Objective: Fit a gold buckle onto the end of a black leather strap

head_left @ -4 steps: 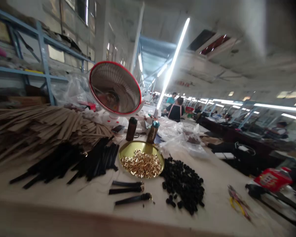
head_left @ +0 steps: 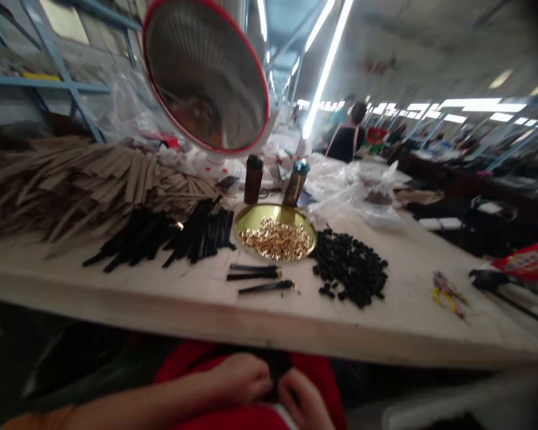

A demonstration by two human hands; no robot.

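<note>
My left hand (head_left: 244,377) and my right hand (head_left: 301,397) are close together over my lap, below the table's front edge. Both have curled fingers; what they hold, if anything, is blurred, with something black between them. On the table in front lie a few black straps (head_left: 264,288) with gold-coloured metal ends. Behind them stands a round gold tray (head_left: 275,210) heaped with small gold metal fittings (head_left: 278,239). To its right spreads a pile of small black pieces (head_left: 352,269). Bundles of black strips (head_left: 137,239) lie to the left.
A red-rimmed fan-shaped heater (head_left: 206,77) stands at the back, near two dark bottles (head_left: 253,182). Brown strips (head_left: 103,179) are piled left. Pliers (head_left: 448,295) and a red package (head_left: 526,263) lie right. Plastic bags (head_left: 354,185) cover the rear; a person (head_left: 345,140) sits beyond.
The view has tilted down, so the table contents sit higher in the picture. My two hands and lap have come into view at the bottom.
</note>
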